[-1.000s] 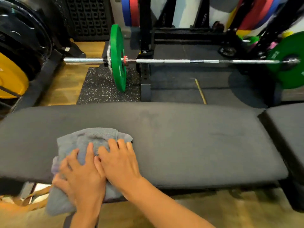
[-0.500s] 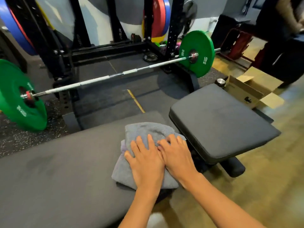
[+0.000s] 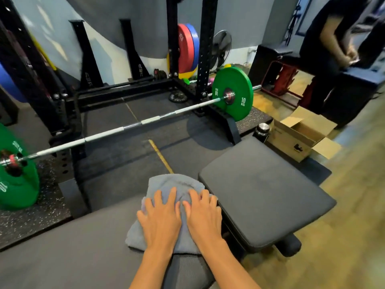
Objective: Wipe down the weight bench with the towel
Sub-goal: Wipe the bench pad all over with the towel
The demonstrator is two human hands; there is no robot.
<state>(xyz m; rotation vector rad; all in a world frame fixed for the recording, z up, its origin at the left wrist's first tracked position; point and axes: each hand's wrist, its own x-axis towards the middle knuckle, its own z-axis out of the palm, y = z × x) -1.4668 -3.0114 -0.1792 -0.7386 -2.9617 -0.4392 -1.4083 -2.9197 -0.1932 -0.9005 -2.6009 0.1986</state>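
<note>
A folded grey towel (image 3: pixel 166 184) lies on the right end of the weight bench's long black pad (image 3: pixel 73 247), right by the gap to the separate seat pad (image 3: pixel 260 195). My left hand (image 3: pixel 161 220) and my right hand (image 3: pixel 203 217) press flat on the towel side by side, fingers spread, thumbs nearly touching. The towel's far edge overhangs the pad's far side. My forearms hide the near edge of the pad.
A barbell (image 3: pixel 133 126) with green 10 kg plates (image 3: pixel 233 94) rests on the floor beyond the bench, in front of a black rack (image 3: pixel 205 59). An open cardboard box (image 3: pixel 300 138) and a dark bottle (image 3: pixel 262 131) sit right of the seat pad. Another person (image 3: pixel 333 38) stands at far right.
Both hands have slid the towel along the long pad from its left end to its right end, stopping by the seat pad. My view has turned right.
</note>
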